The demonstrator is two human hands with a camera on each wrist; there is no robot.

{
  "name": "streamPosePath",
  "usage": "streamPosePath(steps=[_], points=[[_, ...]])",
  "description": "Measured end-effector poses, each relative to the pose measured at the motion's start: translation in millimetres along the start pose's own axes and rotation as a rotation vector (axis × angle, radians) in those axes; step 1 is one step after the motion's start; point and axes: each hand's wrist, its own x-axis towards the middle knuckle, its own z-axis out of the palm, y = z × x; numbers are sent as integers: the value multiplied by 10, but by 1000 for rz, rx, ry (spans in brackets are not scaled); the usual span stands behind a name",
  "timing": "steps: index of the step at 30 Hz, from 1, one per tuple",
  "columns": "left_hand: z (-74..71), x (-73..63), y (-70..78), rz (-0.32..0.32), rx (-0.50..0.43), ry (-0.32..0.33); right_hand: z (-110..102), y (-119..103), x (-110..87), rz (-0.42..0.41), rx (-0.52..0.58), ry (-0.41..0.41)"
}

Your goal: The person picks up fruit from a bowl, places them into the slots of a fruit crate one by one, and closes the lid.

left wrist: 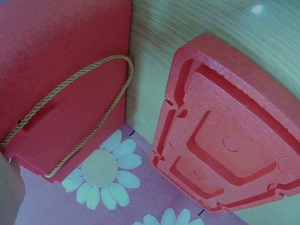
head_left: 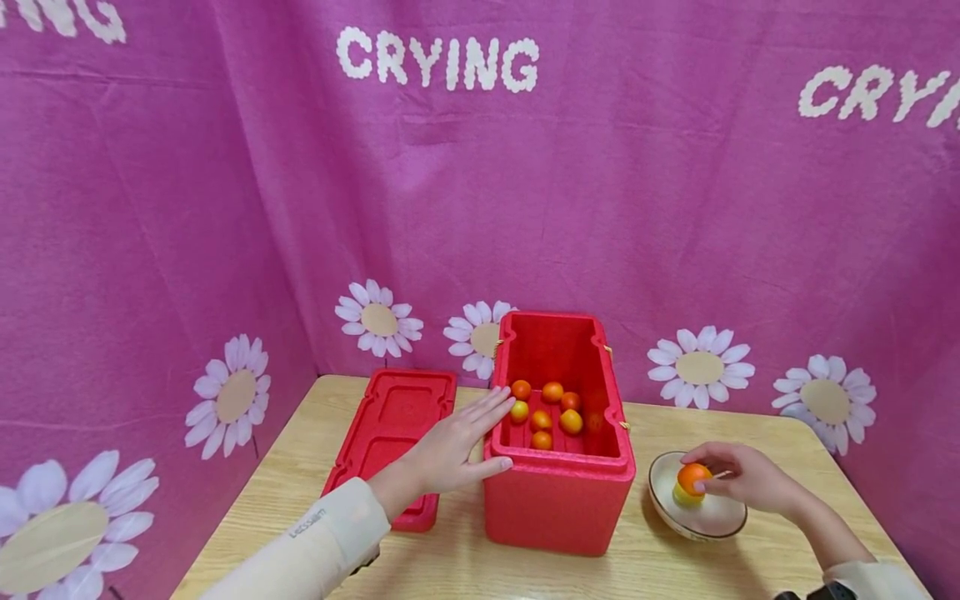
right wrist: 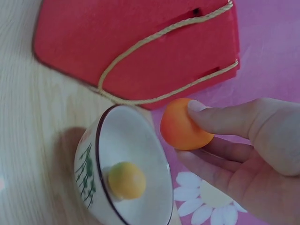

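Observation:
My right hand (head_left: 753, 477) pinches a small orange-red round fruit (right wrist: 183, 126) between thumb and fingers, above a white bowl (head_left: 726, 518) with a dark rim. Inside that bowl lies a yellow fruit (right wrist: 126, 180). A tall red box (head_left: 555, 510) stands open to the left of the bowl. On its floor are several orange and yellow fruits (head_left: 541, 420). My left hand (head_left: 453, 450) rests with extended fingers along the box's left rim, thumb at the front corner. Only a bit of this hand shows at the edge of the left wrist view.
A red lid (head_left: 390, 417) with moulded recesses lies on the wooden table (head_left: 288, 500) left of the box. Gold rope handles (left wrist: 75, 77) hang on the box's sides. Pink cloth (head_left: 450, 192) with white daisies encloses the table at the back and sides.

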Motion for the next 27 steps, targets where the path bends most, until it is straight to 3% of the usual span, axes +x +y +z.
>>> streamPosePath(steps=[27], points=[[-2,-4,9,2,-1,7,-17,-682,319,23,-28,128]])
